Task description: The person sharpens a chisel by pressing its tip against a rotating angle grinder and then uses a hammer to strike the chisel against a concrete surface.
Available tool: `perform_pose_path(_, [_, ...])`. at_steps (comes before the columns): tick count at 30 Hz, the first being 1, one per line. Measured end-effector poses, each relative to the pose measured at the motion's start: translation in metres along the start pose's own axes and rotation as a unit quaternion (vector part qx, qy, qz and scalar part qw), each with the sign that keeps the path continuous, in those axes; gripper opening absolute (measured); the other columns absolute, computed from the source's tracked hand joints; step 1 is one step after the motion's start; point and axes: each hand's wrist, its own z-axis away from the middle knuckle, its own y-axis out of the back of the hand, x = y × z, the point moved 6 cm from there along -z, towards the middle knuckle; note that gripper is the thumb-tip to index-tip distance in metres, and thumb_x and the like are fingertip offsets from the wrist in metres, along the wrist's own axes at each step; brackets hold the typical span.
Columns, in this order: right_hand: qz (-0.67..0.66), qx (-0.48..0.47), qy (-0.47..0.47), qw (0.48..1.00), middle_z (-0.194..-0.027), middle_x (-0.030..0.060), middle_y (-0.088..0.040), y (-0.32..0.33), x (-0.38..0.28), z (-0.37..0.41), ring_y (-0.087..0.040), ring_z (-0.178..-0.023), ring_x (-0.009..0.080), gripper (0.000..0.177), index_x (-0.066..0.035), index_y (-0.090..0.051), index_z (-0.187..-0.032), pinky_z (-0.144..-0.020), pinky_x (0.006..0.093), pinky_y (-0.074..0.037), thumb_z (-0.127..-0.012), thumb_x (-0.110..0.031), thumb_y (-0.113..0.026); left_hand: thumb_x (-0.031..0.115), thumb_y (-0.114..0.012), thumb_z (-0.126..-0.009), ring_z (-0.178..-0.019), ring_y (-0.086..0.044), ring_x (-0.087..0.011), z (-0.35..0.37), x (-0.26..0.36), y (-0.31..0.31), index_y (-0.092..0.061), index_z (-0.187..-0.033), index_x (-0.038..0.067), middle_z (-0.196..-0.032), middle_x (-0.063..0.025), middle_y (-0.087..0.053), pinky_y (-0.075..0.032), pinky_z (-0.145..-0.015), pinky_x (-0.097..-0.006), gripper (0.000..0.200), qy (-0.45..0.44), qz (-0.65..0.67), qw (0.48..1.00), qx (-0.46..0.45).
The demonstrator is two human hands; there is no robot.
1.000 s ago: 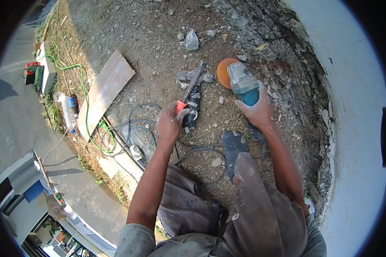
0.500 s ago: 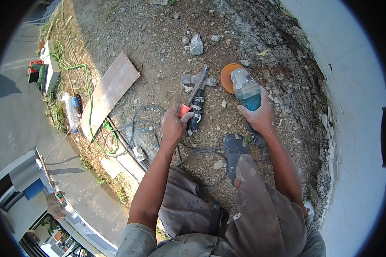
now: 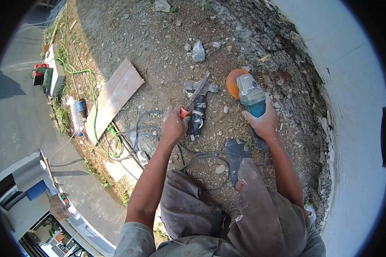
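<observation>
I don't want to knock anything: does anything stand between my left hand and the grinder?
Yes: the hammer lies on the ground between your left hand and the grinder, with a small pale stone nearer the grinder.

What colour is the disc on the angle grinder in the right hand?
Orange; the disc on the angle grinder shows best in the head view.

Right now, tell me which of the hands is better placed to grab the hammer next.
Left hand, probably: it is close beside the hammer, though holding a red-handled tool. The right hand is farther off, occupied by the grinder.
</observation>
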Motion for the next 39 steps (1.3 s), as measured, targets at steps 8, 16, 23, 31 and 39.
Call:
perform_pose_path(8, [0.045, 0.025, 0.042, 0.998, -0.129, 0.0262, -0.063, 0.000, 0.008, -0.001, -0.063, -0.116, 0.0438, 0.102, -0.004, -0.031, -0.154, -0.097, 0.0488, -0.050, -0.075, -0.040, -0.084, 0.012, -0.077, -0.081, -0.103, -0.056, -0.0386, 0.021, 0.013, 0.044, -0.060, -0.119, 0.004, -0.107, -0.0176, -0.059, -0.045, -0.093, -0.0456, 0.043, -0.091, 0.087, 0.972, 0.200])
perform_pose_path(16, [0.033, -0.007, 0.004, 0.999, -0.142, 0.0295, -0.053, 0.003, -0.004, 0.004, -0.053, -0.131, 0.0428, 0.105, 0.005, -0.032, -0.152, -0.108, 0.0474, -0.043, -0.073, -0.040, -0.086, 0.012, -0.078, -0.081, -0.103, -0.056, -0.0380, 0.023, 0.014, 0.048, -0.060, -0.119, 0.004, -0.108, -0.0169, -0.060, -0.045, -0.094, -0.0455, 0.043, -0.081, 0.095, 0.964, 0.235])
perform_pose_path(23, [0.044, 0.021, 0.036, 0.998, -0.136, 0.0279, -0.058, 0.000, 0.003, 0.004, -0.059, -0.124, 0.0431, 0.103, 0.000, -0.031, -0.153, -0.103, 0.0485, -0.047, -0.074, -0.039, -0.085, 0.007, -0.071, -0.083, -0.104, -0.059, -0.0391, 0.017, 0.016, 0.042, -0.060, -0.122, 0.004, -0.110, -0.0189, -0.062, -0.047, -0.094, -0.0454, 0.041, -0.103, 0.110, 0.976, 0.159])
perform_pose_path(31, [0.018, 0.007, 0.036, 0.999, -0.132, 0.0242, -0.061, 0.003, -0.008, 0.002, -0.062, -0.119, 0.0419, 0.096, -0.004, -0.035, -0.150, -0.099, 0.0478, -0.050, -0.074, -0.035, -0.084, 0.011, -0.066, -0.084, -0.103, -0.065, -0.0406, 0.001, 0.009, 0.011, -0.058, -0.126, 0.003, -0.108, -0.0221, -0.067, -0.051, -0.091, -0.0448, 0.044, -0.038, 0.115, 0.988, -0.092])
perform_pose_path(39, [0.034, -0.035, 0.030, 0.998, -0.131, 0.0237, -0.062, -0.007, -0.023, -0.006, -0.062, -0.119, 0.0410, 0.093, -0.006, -0.036, -0.150, -0.100, 0.0479, -0.049, -0.075, -0.035, -0.083, 0.015, -0.063, -0.086, -0.108, -0.066, -0.0408, -0.023, -0.014, -0.022, -0.055, -0.112, 0.005, -0.110, -0.0215, -0.068, -0.052, -0.089, -0.0491, 0.030, -0.024, -0.024, 0.988, -0.150])
